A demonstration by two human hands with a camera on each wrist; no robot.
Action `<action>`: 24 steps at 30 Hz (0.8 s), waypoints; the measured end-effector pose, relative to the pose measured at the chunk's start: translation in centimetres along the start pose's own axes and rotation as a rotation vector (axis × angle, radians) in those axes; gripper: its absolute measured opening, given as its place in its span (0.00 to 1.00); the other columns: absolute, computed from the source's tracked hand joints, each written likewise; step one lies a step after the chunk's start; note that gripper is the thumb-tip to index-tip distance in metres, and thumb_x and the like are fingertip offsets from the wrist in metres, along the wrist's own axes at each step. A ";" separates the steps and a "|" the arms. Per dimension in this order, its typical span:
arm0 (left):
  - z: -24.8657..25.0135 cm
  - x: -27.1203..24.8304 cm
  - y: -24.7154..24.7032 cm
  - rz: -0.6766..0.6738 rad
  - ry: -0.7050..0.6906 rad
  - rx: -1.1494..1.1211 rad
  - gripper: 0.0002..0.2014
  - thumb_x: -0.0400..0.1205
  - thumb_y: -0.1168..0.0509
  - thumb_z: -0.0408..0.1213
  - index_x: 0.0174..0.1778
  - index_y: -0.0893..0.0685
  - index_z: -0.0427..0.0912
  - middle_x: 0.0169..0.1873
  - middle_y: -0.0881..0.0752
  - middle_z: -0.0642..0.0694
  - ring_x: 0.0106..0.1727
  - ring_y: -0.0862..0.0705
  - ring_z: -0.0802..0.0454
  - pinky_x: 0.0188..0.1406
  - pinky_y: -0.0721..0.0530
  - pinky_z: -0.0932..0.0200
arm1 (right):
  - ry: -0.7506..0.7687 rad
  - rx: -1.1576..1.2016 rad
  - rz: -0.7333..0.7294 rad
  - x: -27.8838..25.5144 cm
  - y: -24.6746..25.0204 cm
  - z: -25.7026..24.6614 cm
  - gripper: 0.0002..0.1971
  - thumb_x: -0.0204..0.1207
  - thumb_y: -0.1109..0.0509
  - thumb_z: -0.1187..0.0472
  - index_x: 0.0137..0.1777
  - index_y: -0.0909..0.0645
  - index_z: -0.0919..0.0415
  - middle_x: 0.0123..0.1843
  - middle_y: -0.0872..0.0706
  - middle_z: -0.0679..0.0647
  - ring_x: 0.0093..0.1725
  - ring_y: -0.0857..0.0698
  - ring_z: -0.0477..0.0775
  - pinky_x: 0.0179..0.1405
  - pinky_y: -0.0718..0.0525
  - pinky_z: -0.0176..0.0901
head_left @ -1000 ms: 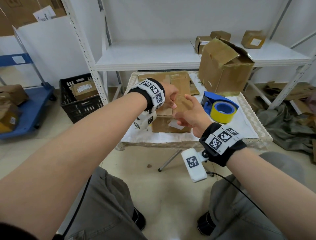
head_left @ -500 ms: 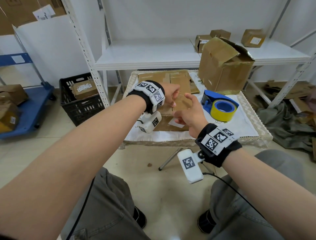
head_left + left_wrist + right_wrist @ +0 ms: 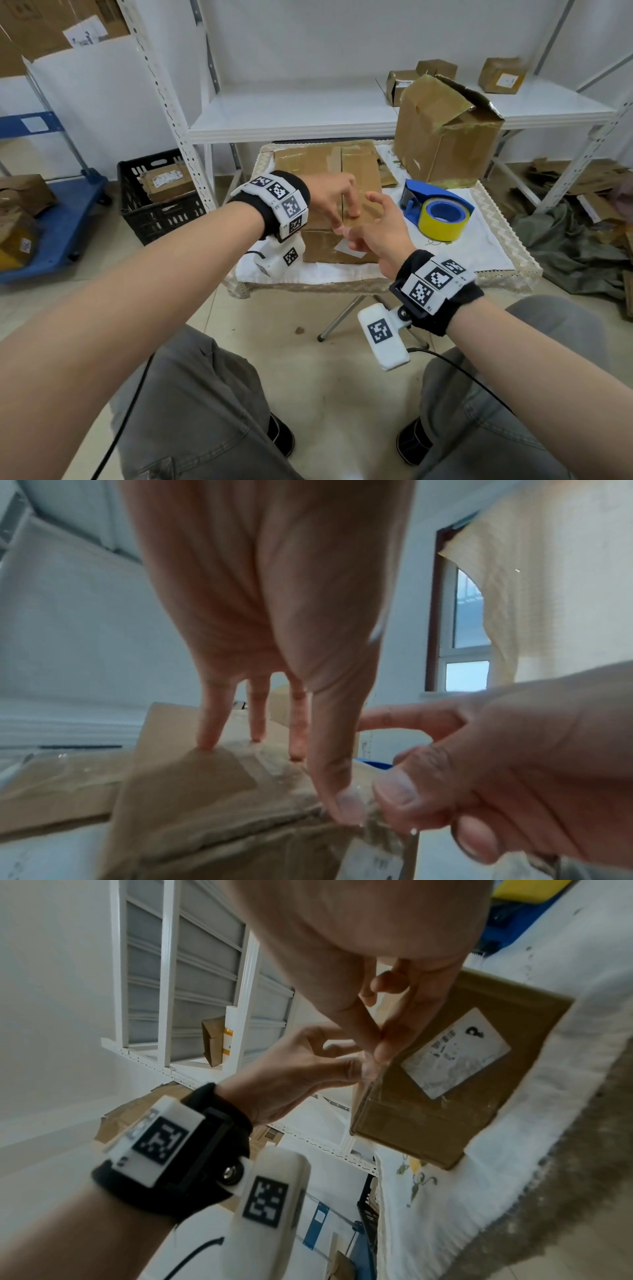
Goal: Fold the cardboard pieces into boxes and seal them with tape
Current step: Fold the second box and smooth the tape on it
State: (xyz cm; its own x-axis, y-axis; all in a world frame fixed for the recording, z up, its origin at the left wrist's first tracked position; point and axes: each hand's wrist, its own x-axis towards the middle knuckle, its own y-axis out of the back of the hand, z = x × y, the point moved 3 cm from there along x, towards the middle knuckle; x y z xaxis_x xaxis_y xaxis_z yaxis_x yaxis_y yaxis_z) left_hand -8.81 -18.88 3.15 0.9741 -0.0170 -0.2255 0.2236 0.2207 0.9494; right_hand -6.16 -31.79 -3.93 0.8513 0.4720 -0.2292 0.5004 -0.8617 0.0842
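A small brown cardboard box point(image 3: 322, 248) with a white label point(image 3: 455, 1053) on its front stands on the cloth-covered table point(image 3: 479, 250). My left hand point(image 3: 334, 202) rests on the box top, fingers point(image 3: 209, 723) straight and tips touching the taped lid, thumb at the front edge. My right hand point(image 3: 373, 226) is at that same front top edge. Its thumb and a finger point(image 3: 377, 1047) pinch glossy clear tape there, with the forefinger stretched out. A blue dispenser with a yellow tape roll point(image 3: 436, 214) lies right of the box, untouched.
Flattened cardboard point(image 3: 308, 157) lies behind the small box, and a large open box point(image 3: 445, 137) stands at the table's back right. A white shelf point(image 3: 291, 113) holds small boxes. A black crate point(image 3: 157, 202) and blue cart point(image 3: 51, 219) are left.
Both hands were joined just above the box. They have come down onto it, the left fingers spreading flat on the lid and the right moving to the front edge.
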 end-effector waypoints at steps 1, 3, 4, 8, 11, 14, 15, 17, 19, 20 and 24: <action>0.1 -0.2 0.0 -0.008 -0.001 0.014 0.23 0.71 0.18 0.40 0.62 0.11 0.41 0.60 0.23 0.47 0.61 0.23 0.48 0.59 0.24 0.54 | 0.002 -0.006 -0.001 0.0 0.1 0.1 0.39 0.72 0.26 0.81 0.75 0.28 0.42 0.66 0.14 0.60 0.26 0.13 0.52 0.33 0.10 0.44; 0.4 -0.5 -0.3 -0.027 0.001 0.066 0.29 0.71 0.17 0.41 0.69 0.13 0.41 0.59 0.22 0.47 0.59 0.24 0.50 0.62 0.23 0.52 | 0.021 -0.029 0.002 0.1 0.3 0.2 0.40 0.72 0.27 0.81 0.76 0.28 0.42 0.66 0.14 0.62 0.28 0.13 0.52 0.30 0.13 0.41; 0.6 -0.6 -0.5 -0.024 -0.005 0.100 0.31 0.70 0.17 0.42 0.70 0.14 0.41 0.60 0.20 0.46 0.60 0.23 0.49 0.65 0.22 0.49 | 0.044 -0.054 0.004 0.2 0.3 0.3 0.41 0.71 0.26 0.80 0.76 0.29 0.41 0.66 0.15 0.63 0.31 0.12 0.54 0.30 0.14 0.41; 0.8 -1.0 -1.4 0.033 -0.020 0.139 0.28 0.72 0.18 0.41 0.67 0.13 0.37 0.59 0.14 0.43 0.61 0.18 0.45 0.64 0.19 0.47 | 0.184 -0.281 0.036 0.1 -0.3 0.4 0.40 0.69 0.20 0.72 0.74 0.29 0.37 0.64 0.19 0.61 0.50 0.12 0.64 0.32 0.08 0.48; 0.5 -1.1 -1.3 0.094 -0.003 0.105 0.24 0.74 0.19 0.38 0.66 0.14 0.39 0.61 0.16 0.45 0.63 0.19 0.46 0.60 0.23 0.56 | 0.275 -0.453 0.077 0.0 -0.6 0.5 0.41 0.66 0.13 0.59 0.74 0.31 0.35 0.62 0.23 0.54 0.54 0.13 0.67 0.45 0.08 0.61; 0.6 -1.2 -1.2 0.125 0.021 0.118 0.21 0.73 0.18 0.40 0.61 0.13 0.42 0.54 0.17 0.49 0.57 0.19 0.49 0.57 0.21 0.55 | 0.301 -0.551 0.087 0.1 -0.5 0.2 0.41 0.65 0.13 0.56 0.73 0.32 0.36 0.62 0.24 0.56 0.53 0.13 0.69 0.48 0.09 0.66; 0.8 -1.2 -1.2 0.130 0.026 0.133 0.21 0.72 0.18 0.41 0.59 0.13 0.43 0.53 0.17 0.50 0.55 0.20 0.50 0.57 0.20 0.54 | 0.304 -0.574 0.087 0.2 -0.4 -0.1 0.40 0.66 0.14 0.58 0.73 0.31 0.37 0.63 0.24 0.57 0.52 0.13 0.70 0.46 0.09 0.65; 1.1 -1.3 -1.2 0.136 0.033 0.155 0.22 0.71 0.17 0.42 0.58 0.13 0.43 0.54 0.15 0.50 0.54 0.18 0.50 0.58 0.17 0.52 | 0.317 -0.641 0.070 0.3 -0.3 -0.7 0.39 0.67 0.15 0.61 0.74 0.31 0.42 0.62 0.23 0.59 0.49 0.12 0.69 0.41 0.08 0.62; 1.3 -1.3 -1.3 0.145 0.041 0.167 0.24 0.70 0.17 0.42 0.61 0.14 0.43 0.56 0.14 0.51 0.53 0.16 0.50 0.56 0.14 0.51 | 0.386 -0.762 0.048 0.1 -0.3 -1.3 0.36 0.69 0.17 0.59 0.74 0.31 0.47 0.60 0.20 0.59 0.45 0.11 0.69 0.42 0.09 0.62; 1.4 -1.4 -1.4 0.153 0.045 0.177 0.25 0.70 0.17 0.43 0.61 0.15 0.44 0.56 0.14 0.52 0.52 0.15 0.50 0.54 0.14 0.52 | 0.404 -0.825 0.039 0.1 -0.3 -1.5 0.35 0.69 0.17 0.57 0.73 0.32 0.48 0.60 0.20 0.60 0.45 0.11 0.70 0.45 0.09 0.63; 1.2 -1.3 -1.6 0.175 0.041 0.226 0.26 0.69 0.16 0.47 0.59 0.16 0.46 0.52 0.17 0.54 0.47 0.18 0.52 0.45 0.17 0.56 | 0.436 -1.029 -0.004 0.2 0.3 -2.3 0.37 0.71 0.17 0.52 0.75 0.32 0.54 0.64 0.18 0.61 0.58 0.15 0.71 0.46 0.20 0.54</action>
State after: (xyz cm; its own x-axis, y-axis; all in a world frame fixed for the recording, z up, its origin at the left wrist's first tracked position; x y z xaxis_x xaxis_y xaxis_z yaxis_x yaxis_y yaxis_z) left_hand -10.40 -20.33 2.22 0.9974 0.0423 -0.0586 0.0590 -0.0063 0.9982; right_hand -5.46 -31.55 -1.70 0.7310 0.6732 0.1117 0.2232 -0.3905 0.8931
